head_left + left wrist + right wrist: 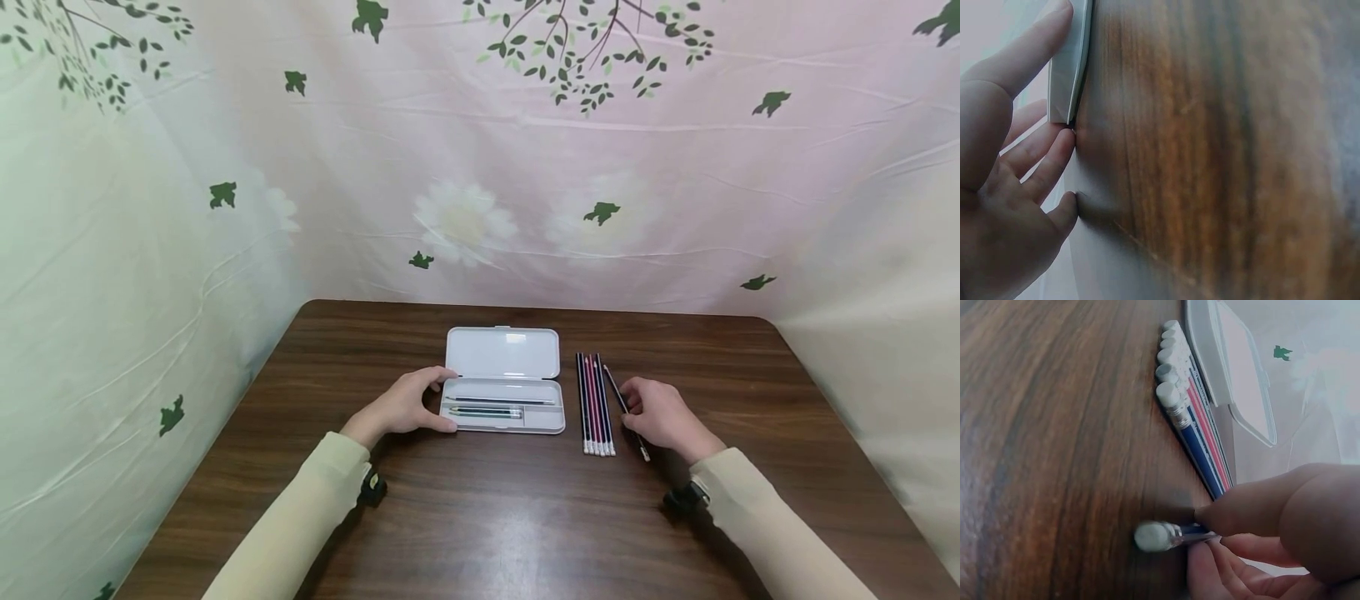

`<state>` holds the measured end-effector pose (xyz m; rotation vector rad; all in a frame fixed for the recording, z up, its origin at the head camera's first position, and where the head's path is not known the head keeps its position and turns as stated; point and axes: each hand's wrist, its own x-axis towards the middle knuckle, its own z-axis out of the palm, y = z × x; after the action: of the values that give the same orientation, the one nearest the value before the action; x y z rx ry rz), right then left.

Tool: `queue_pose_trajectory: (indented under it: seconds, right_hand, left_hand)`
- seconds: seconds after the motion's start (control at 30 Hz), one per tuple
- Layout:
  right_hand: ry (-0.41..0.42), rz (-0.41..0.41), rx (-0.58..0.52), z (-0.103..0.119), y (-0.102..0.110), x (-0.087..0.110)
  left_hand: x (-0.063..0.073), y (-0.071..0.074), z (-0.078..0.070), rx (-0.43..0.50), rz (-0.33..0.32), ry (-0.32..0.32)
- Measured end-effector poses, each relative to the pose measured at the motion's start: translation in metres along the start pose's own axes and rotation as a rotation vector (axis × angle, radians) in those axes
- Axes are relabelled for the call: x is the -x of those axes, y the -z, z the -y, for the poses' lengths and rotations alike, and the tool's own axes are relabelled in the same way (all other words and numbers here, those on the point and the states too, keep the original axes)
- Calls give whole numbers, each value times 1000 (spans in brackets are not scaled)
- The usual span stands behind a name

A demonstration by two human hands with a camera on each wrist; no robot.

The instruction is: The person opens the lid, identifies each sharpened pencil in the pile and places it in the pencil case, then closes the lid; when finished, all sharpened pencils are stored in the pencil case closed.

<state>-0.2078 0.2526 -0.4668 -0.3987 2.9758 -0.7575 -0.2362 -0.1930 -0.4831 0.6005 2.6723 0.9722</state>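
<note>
A white pencil case (543,419) lies with its lid swung back. My left hand (405,403) grips its left end, thumb at the front corner and fingers toward the hinge; the left wrist view shows the thumb (1038,44) against the case wall. Inside are a pencil (498,401) in the back compartment and a few dark green ones (483,412) in front. To the right of the case, my right hand (662,414) pinches a dark pencil (642,448) between thumb and fingers. Its white eraser (1152,537) points toward the near side, low over the table.
Between the case and my right hand lies a neat row of several dark and red pencils (592,408), erasers nearest me. All of it is on a brown wooden table (480,517). A patterned cloth (495,150) hangs behind the table and at its sides.
</note>
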Motion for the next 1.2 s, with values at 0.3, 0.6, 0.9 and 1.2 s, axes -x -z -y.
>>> queue_pose_trajectory:
  seconds: [0.3, 0.6, 0.9, 1.2]
  right_hand:
    - [-18, 20, -35, -3, 5, 2]
    - [-14, 2, -60, -4, 14, 7]
    - [146, -61, -57, 13, 12, 3]
    - [372, -104, -117, 34, -1, -8]
  left_hand:
    - [0, 0, 0, -2, -4, -16]
    - [0, 1, -1, 2, -9, -15]
    - [1, 1, -3, 6, -11, 1]
    - [1, 1, -2, -2, -10, 1]
